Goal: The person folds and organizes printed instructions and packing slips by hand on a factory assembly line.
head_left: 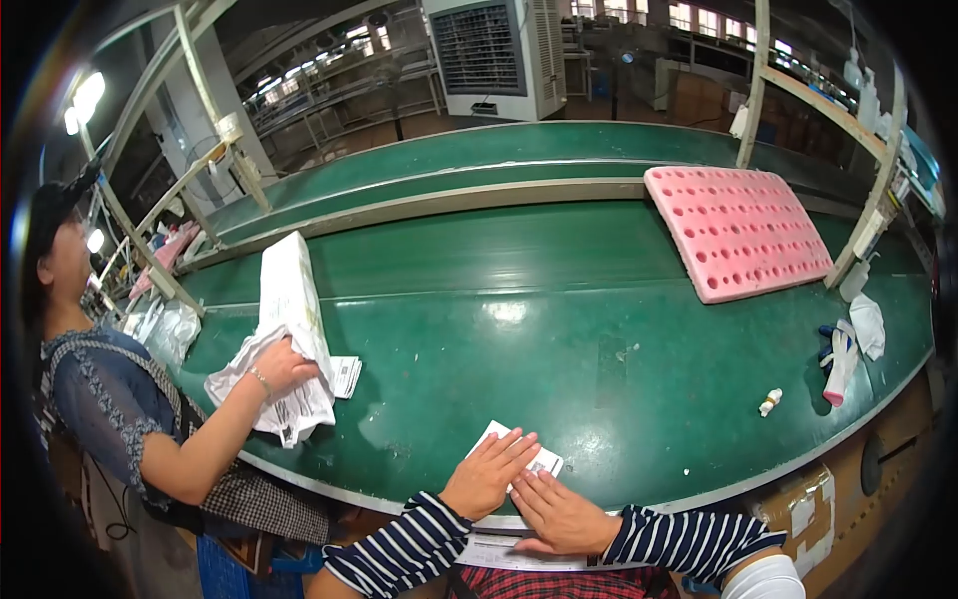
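Observation:
Near the front edge of the green table (439,399) lies a small white printed paper (548,462), partly covered by both hands. My left hand (489,473) rests flat on its left part, fingers stretched out and pointing up and right. My right hand (561,514) lies beside it, its extended fingertips on the paper's lower edge and close to my left hand. Neither hand grips anything. Below the hands, a white printed sheet (489,551) shows at the table's front edge, partly hidden by my right hand and sleeve.
At left a co-worker's hand (284,366) is in a white bag (299,404), beside a long white package (287,280) and folded leaflets (346,376). A pink perforated foam board (738,232) leans at back right. Gloves (840,361) and a small whitish item (770,401) lie at right.

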`<state>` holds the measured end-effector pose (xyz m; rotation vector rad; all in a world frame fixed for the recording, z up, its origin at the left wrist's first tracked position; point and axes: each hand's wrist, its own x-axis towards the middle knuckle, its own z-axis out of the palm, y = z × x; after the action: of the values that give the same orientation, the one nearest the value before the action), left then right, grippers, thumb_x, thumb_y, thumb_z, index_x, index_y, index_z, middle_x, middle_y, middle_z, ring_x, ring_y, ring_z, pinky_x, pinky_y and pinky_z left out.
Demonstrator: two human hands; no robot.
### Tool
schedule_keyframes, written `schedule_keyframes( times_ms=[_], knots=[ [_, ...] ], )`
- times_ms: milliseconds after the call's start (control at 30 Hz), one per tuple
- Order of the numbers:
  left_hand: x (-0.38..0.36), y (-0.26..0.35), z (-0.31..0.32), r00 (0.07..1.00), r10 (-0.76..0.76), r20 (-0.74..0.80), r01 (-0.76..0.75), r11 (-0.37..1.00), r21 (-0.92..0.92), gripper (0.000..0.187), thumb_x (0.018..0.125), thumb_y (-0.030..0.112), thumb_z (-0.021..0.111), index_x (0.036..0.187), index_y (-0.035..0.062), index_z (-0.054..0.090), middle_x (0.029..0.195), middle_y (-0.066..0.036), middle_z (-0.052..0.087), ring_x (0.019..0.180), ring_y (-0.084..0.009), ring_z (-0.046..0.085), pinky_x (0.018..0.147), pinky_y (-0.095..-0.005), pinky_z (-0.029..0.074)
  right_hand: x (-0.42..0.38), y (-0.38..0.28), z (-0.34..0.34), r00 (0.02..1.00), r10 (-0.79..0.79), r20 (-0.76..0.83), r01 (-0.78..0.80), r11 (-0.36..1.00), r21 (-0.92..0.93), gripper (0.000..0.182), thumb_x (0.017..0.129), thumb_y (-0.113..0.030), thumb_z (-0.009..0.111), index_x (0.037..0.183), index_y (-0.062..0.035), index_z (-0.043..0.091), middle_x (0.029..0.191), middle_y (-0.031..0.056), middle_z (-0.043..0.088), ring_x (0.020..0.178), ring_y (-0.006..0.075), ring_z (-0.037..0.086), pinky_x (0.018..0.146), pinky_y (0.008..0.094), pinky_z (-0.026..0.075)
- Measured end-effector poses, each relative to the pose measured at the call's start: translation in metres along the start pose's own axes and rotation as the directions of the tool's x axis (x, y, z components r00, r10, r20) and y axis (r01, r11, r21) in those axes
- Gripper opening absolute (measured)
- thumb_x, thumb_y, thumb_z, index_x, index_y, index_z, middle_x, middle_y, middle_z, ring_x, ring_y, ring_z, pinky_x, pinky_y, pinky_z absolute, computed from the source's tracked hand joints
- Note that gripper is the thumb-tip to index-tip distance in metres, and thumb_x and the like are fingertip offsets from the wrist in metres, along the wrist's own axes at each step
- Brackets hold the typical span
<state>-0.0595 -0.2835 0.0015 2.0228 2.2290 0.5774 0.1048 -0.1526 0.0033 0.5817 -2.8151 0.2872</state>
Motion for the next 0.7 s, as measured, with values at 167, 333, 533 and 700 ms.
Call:
schedule_keyframes(
  times_ms=[167, 333, 533, 700],
  knots=[
    [-0.001, -0.008, -0.013, 0.992, -0.128, -0.012, 0.128, 0.976, 0.177, 0.052, 0.096, 0.029, 0.048, 0.144, 0.009, 0.042, 0.152, -0.009, 0.038, 0.141, -0.0268, 0.032, 0.114, -0.0503, 0.021, -0.008, -0.004, 0.002, 0.999, 0.052, -0.007, -0.052, 0.999, -0.004, 0.077, 0.092, -0.057, 0.048, 0.125, 0.0116, 0.049, 0.137, 0.0266, 0.047, 0.132, 0.0381, 0.043, 0.113, 0.0483, 0.027],
    [-0.007, -0.009, 0.002, 0.972, -0.227, -0.064, 0.236, 0.936, 0.262, 0.056, 0.096, 0.039, 0.048, 0.144, 0.0119, 0.041, 0.153, -0.007, 0.035, 0.142, -0.0265, 0.029, 0.113, -0.0599, 0.016, -0.021, -0.01, -0.001, 0.991, 0.129, 0.028, -0.127, 0.988, -0.083, 0.077, 0.091, -0.058, 0.047, 0.126, 0.0103, 0.05, 0.139, 0.0258, 0.046, 0.134, 0.0368, 0.04, 0.113, 0.0497, 0.025],
    [-0.009, -0.004, 0.007, 0.957, -0.282, -0.064, 0.289, 0.927, 0.24, 0.062, 0.094, 0.043, 0.049, 0.145, 0.0088, 0.039, 0.153, -0.009, 0.033, 0.143, -0.0293, 0.025, 0.112, -0.0625, 0.011, -0.03, -0.004, 0.003, 0.977, 0.206, -0.058, -0.202, 0.977, 0.068, 0.059, 0.089, -0.048, 0.057, 0.118, 0.0036, 0.058, 0.133, 0.0217, 0.051, 0.127, 0.0342, 0.046, 0.106, 0.045, 0.034],
    [-0.009, -0.007, 0.011, 0.963, -0.267, -0.046, 0.271, 0.941, 0.203, 0.067, 0.093, 0.046, 0.05, 0.145, 0.0058, 0.038, 0.154, -0.012, 0.03, 0.144, -0.0325, 0.022, 0.111, -0.0649, 0.008, 0.013, 0.03, -0.005, 0.875, 0.399, -0.275, -0.388, 0.917, 0.094, 0.044, 0.083, -0.036, 0.068, 0.109, -0.0003, 0.061, 0.114, 0.0176, 0.06, 0.109, 0.0308, 0.056, 0.089, 0.0415, 0.043]
  ],
)
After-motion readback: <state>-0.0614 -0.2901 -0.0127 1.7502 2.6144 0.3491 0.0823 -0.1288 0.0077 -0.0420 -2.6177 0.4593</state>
